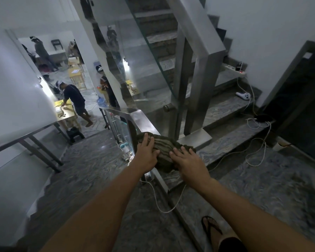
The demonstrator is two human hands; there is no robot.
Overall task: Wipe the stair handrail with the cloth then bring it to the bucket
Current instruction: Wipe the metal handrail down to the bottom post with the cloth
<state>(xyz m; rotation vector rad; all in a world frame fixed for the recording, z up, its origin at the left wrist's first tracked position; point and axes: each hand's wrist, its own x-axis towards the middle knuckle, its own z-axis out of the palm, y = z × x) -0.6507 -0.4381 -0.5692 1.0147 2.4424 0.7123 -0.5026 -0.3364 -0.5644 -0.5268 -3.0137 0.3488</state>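
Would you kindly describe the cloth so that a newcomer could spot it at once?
Start at the shiny steel stair handrail running down the middle of the landing. Draped over its near end lies the dark olive ribbed cloth, with the left hand and right hand flat on it. It is the only soft, crumpled thing among the hard metal and stone.

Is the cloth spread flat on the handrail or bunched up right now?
Bunched. The cloth lies in rumpled folds over the handrail, with the left hand and right hand pressed flat on it.

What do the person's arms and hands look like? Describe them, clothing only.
Both forearms are bare, with no sleeves in view. The left hand and right hand wear no gloves. No watch, ring or wristband shows. A dark flip-flop is on one foot.
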